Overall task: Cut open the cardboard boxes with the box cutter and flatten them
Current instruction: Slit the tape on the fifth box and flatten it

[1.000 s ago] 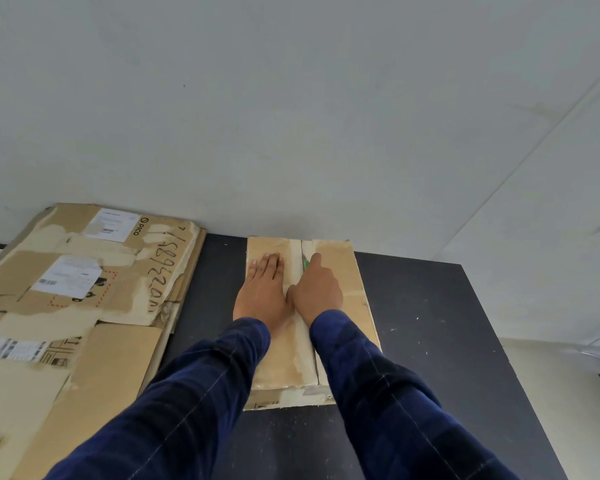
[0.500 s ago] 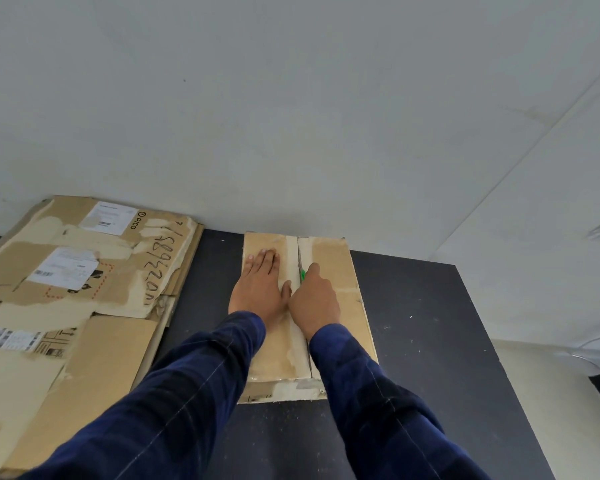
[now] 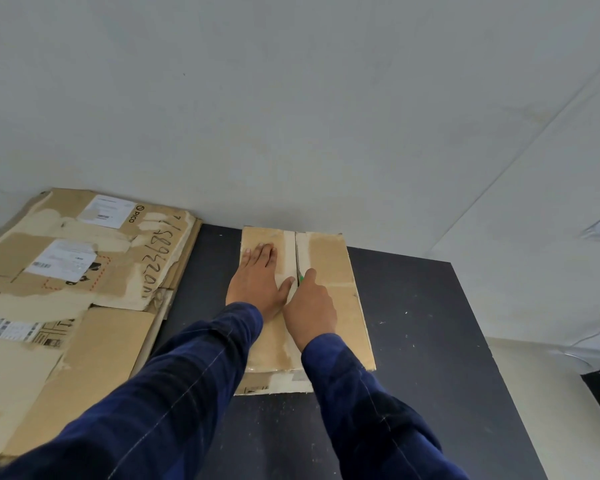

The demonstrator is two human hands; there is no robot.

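Observation:
A closed cardboard box point(image 3: 329, 261) lies on the black table point(image 3: 430, 341), its far end against the wall. Pale tape runs along its centre seam, and a slit shows in the seam from the far end to the cutter. My left hand point(image 3: 257, 282) presses flat on the left flap with straight fingers. My right hand point(image 3: 310, 308) grips a green box cutter point(image 3: 301, 278), index finger stretched along it, with its tip in the seam. Most of the cutter is hidden inside my hand.
A stack of flattened cardboard sheets point(image 3: 66, 289) with labels and handwriting covers the left part of the table. A white wall point(image 3: 291, 116) rises directly behind the box. The table's right edge runs diagonally, with pale floor beyond it.
My right hand has drawn the cutter along the seam towards me, and the slit behind it is longer. My left hand stays pressed on the left flap.

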